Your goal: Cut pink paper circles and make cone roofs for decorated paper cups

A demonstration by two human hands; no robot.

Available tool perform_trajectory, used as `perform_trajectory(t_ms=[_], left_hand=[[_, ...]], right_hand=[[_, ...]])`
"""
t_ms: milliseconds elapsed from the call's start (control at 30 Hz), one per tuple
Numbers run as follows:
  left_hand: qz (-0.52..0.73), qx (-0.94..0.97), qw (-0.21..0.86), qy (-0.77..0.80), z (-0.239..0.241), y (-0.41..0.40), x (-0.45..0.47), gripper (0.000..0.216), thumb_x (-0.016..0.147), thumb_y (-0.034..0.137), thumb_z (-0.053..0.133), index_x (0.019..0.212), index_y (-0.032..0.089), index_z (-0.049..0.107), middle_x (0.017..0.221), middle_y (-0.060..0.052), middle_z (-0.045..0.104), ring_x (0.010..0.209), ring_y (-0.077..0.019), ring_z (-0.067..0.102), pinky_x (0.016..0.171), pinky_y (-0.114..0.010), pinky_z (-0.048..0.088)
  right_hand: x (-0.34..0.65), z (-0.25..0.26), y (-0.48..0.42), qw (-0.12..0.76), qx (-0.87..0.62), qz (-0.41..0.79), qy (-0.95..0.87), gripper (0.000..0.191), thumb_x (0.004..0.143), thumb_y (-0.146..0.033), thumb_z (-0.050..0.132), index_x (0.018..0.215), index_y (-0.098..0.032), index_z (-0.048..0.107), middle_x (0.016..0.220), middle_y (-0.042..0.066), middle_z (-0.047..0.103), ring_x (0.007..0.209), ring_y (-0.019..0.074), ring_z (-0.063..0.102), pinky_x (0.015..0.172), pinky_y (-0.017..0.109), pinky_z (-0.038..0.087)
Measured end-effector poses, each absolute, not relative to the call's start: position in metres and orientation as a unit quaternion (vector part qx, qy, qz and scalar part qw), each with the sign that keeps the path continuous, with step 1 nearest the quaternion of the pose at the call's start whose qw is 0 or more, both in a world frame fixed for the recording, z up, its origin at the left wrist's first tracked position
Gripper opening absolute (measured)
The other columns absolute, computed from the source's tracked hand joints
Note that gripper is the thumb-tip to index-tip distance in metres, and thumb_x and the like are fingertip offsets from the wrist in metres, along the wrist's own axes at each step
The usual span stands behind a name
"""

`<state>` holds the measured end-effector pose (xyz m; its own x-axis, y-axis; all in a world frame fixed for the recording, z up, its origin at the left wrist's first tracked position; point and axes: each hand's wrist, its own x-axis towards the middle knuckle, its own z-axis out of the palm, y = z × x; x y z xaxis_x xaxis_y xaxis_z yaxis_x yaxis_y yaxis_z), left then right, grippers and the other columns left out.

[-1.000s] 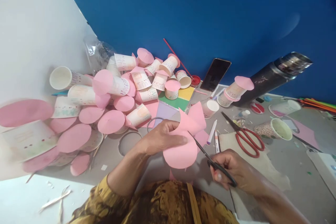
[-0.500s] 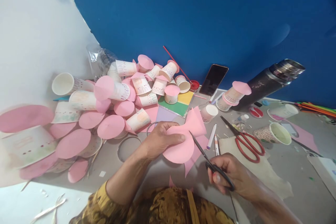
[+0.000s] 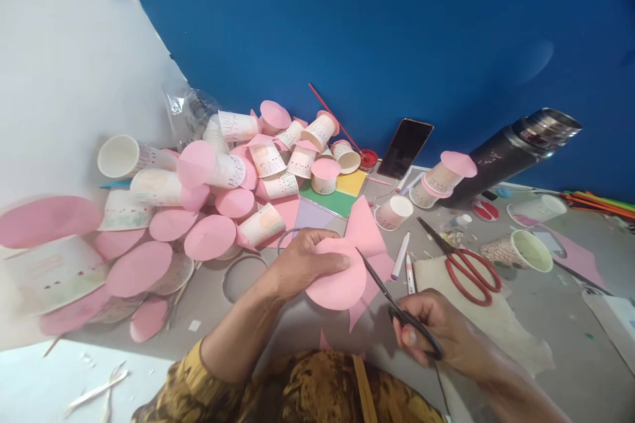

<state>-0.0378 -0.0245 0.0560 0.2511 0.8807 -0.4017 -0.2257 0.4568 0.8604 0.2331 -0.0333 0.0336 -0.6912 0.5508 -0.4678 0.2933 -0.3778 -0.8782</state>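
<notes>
My left hand [image 3: 310,264] pinches a piece of pink paper [image 3: 337,287], thumb on top and the fingers mostly hidden. The paper's near part is rounded, and a wider pink piece [image 3: 366,228] stands up behind it. Black-handled scissors [image 3: 414,327] are gripped in my right hand [image 3: 429,327], their blades touching the right edge of the rounded paper. Below the blades another pointed pink scrap [image 3: 370,287] shows, and I cannot tell whether it is joined.
Many paper cups with pink discs [image 3: 211,238] crowd the left side. Red-handled scissors [image 3: 471,271] lie on a beige cloth [image 3: 516,330] at right. Markers [image 3: 400,256], a cup [image 3: 393,213], a phone [image 3: 405,149] and a dark flask [image 3: 506,155] stand or lie behind. A tape ring [image 3: 243,279] is left of my hand.
Both hands stay nearly in place. The pink paper has shifted very slightly left, and its upper piece has tilted a little. My view has moved marginally.
</notes>
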Motion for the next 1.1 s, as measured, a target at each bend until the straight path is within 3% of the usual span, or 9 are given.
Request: perform_trajectory(t_ms=[167, 533, 833, 1100], left_hand=[[0.378, 0.368, 0.706, 0.473, 0.058, -0.026, -0.037, 0.035, 0.063, 0.040, 0.087, 0.067, 0.014, 0.063, 0.062, 0.001, 0.059, 0.055, -0.0093, 0.052, 0.049, -0.019, 0.038], [0.371, 0.402, 0.691, 0.472, 0.060, -0.027, -0.039, 0.032, 0.068, 0.036, 0.084, 0.064, 0.015, 0.060, 0.062, 0.003, 0.054, 0.056, -0.0093, 0.048, 0.049, -0.020, 0.036], [0.339, 0.434, 0.700, 0.455, 0.066, -0.026, -0.040, 0.022, 0.069, 0.033, 0.082, 0.065, 0.015, 0.070, 0.061, 0.002, 0.059, 0.057, -0.0095, 0.049, 0.050, -0.020, 0.038], [0.337, 0.444, 0.701, 0.445, 0.062, -0.026, -0.042, 0.015, 0.070, 0.031, 0.081, 0.074, 0.017, 0.077, 0.067, 0.001, 0.066, 0.060, -0.0107, 0.053, 0.055, -0.020, 0.042]], right_hand=[[0.233, 0.034, -0.032, 0.079, -0.384, 0.740, -0.547, 0.061, 0.075, -0.075, 0.074, 0.072, -0.014, 0.063, 0.050, -0.001, 0.055, 0.045, 0.0076, 0.038, 0.044, 0.023, 0.023], [0.232, 0.034, -0.032, 0.084, -0.375, 0.745, -0.546, 0.059, 0.076, -0.072, 0.075, 0.065, -0.016, 0.060, 0.047, -0.003, 0.050, 0.044, 0.0071, 0.036, 0.044, 0.023, 0.022], [0.225, 0.050, -0.029, 0.029, -0.415, 0.745, -0.522, 0.067, 0.060, -0.081, 0.079, 0.065, -0.016, 0.063, 0.046, -0.003, 0.052, 0.044, 0.0076, 0.038, 0.045, 0.023, 0.024], [0.223, 0.055, -0.027, 0.023, -0.414, 0.739, -0.531, 0.065, 0.063, -0.079, 0.079, 0.064, -0.016, 0.062, 0.048, -0.002, 0.053, 0.045, 0.0075, 0.039, 0.045, 0.023, 0.025]])
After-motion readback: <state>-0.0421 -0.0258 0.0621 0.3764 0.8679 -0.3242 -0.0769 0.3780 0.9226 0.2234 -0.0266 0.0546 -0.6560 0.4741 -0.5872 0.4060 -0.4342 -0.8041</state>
